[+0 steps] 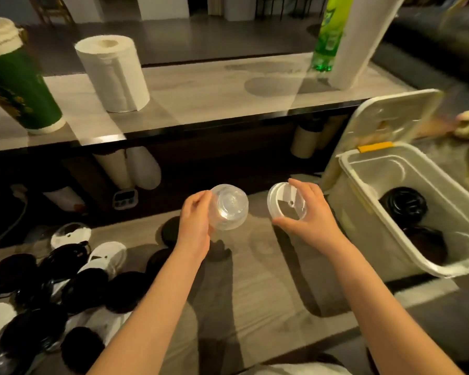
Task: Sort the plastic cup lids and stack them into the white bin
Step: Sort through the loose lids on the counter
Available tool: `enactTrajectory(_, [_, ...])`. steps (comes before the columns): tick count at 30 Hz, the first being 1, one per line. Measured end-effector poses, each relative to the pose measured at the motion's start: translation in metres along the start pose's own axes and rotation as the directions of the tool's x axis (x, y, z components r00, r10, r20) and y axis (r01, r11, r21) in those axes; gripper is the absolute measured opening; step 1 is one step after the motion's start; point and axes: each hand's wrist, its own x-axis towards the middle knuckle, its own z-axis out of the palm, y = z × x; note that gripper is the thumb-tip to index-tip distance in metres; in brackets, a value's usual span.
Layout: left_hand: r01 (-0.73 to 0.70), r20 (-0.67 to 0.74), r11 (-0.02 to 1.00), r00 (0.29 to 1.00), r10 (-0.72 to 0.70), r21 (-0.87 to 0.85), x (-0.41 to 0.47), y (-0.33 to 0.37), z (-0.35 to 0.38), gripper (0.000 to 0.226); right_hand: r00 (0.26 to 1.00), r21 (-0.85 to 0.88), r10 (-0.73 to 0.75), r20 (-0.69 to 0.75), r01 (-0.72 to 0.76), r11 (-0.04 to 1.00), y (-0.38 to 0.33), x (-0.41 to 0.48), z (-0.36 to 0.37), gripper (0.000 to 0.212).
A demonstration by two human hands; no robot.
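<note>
My left hand [194, 221] grips a stack of clear domed lids [230, 207], held up above the floor. My right hand [306, 212] pinches a single white lid [278, 197] by its rim, tilted on edge, a short gap to the right of the clear stack. The white bin [368, 201] stands open at the right, tipped toward me, with black lids [402, 204] stacked inside. A heap of loose black and white lids [73, 280] lies on the floor at the lower left.
A low table [214, 98] spans the back, carrying a paper towel roll [114, 74], a green cup sleeve [16, 77] and a green bottle [328, 36]. The bin's lid [385, 123] leans behind the bin. A small timer [125, 198] sits under the table.
</note>
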Motion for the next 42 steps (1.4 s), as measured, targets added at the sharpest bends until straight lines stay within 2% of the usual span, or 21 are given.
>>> enactTrajectory(6, [-0.096, 0.143, 0.99, 0.986, 0.081, 0.101, -0.013, -0.012, 0.085, 0.012, 0.991, -0.031, 0.025, -0.129, -0.029, 0.999, 0.053, -0.003, -0.077, 0.081])
enactTrajectory(13, [-0.199, 0.164, 0.966, 0.971, 0.172, 0.163, -0.021, -0.023, 0.18, 0.007, 0.986, -0.077, 0.08, -0.144, -0.092, 0.993, 0.135, 0.037, -0.16, 0.08])
enactTrajectory(15, [-0.216, 0.152, 0.958, 0.97, 0.189, 0.188, -0.02, -0.027, 0.2, 0.008, 0.991, -0.126, 0.104, -0.086, -0.114, 0.985, 0.159, 0.058, -0.169, 0.08])
enactTrajectory(18, [-0.221, 0.115, 0.953, 0.973, 0.201, 0.207, -0.019, -0.033, 0.223, 0.009, 0.97, -0.155, 0.209, 0.125, -0.189, 0.97, 0.181, 0.087, -0.168, 0.077])
enactTrajectory(21, [-0.207, 0.061, 0.958, 0.978, 0.198, 0.2, -0.019, -0.038, 0.236, 0.009, 0.933, -0.303, 0.184, 0.309, -0.086, 0.949, 0.193, 0.107, -0.157, 0.069])
enactTrajectory(24, [-0.185, 0.005, 0.967, 0.982, 0.187, 0.176, -0.022, -0.041, 0.242, 0.01, 0.884, -0.483, 0.185, 0.429, 0.051, 0.874, 0.198, 0.117, -0.145, 0.063])
enactTrajectory(27, [-0.175, -0.035, 0.97, 0.982, 0.183, 0.168, -0.026, -0.044, 0.247, 0.019, 0.871, -0.516, 0.155, 0.467, 0.126, 0.847, 0.21, 0.119, -0.134, 0.058])
enactTrajectory(31, [-0.168, -0.067, 0.973, 0.981, 0.18, 0.16, -0.031, -0.047, 0.258, 0.015, 0.861, -0.531, 0.14, 0.49, 0.167, 0.83, 0.214, 0.121, -0.141, 0.047])
enactTrajectory(33, [-0.16, -0.078, 0.974, 0.982, 0.174, 0.158, -0.032, -0.048, 0.266, 0.017, 0.899, -0.438, 0.07, 0.432, 0.141, 0.888, 0.209, 0.118, -0.152, 0.043])
enactTrajectory(35, [-0.149, -0.078, 0.977, 0.984, 0.162, 0.154, -0.033, -0.051, 0.276, 0.017, 0.962, -0.115, -0.031, 0.27, 0.064, 0.991, 0.197, 0.108, -0.168, 0.048])
enactTrajectory(36, [-0.135, -0.074, 0.98, 0.986, 0.147, 0.144, -0.033, -0.052, 0.281, 0.015, 0.976, 0.086, -0.073, 0.205, 0.057, 0.995, 0.19, 0.1, -0.178, 0.055])
enactTrajectory(38, [-0.098, -0.052, 0.99, 0.993, 0.104, 0.105, -0.037, -0.054, 0.295, 0.017, 0.959, 0.348, -0.177, 0.222, 0.091, 0.933, 0.174, 0.08, -0.195, 0.074])
enactTrajectory(40, [-0.059, -0.016, 0.995, 0.998, 0.061, 0.086, -0.042, -0.056, 0.31, 0.023, 0.914, 0.362, -0.32, 0.248, 0.219, 0.906, 0.164, 0.064, -0.201, 0.089])
enactTrajectory(42, [-0.019, 0.013, 0.995, 1.0, 0.018, 0.095, -0.049, -0.058, 0.323, 0.024, 0.901, 0.284, -0.41, 0.139, 0.361, 0.888, 0.167, 0.059, -0.198, 0.088])
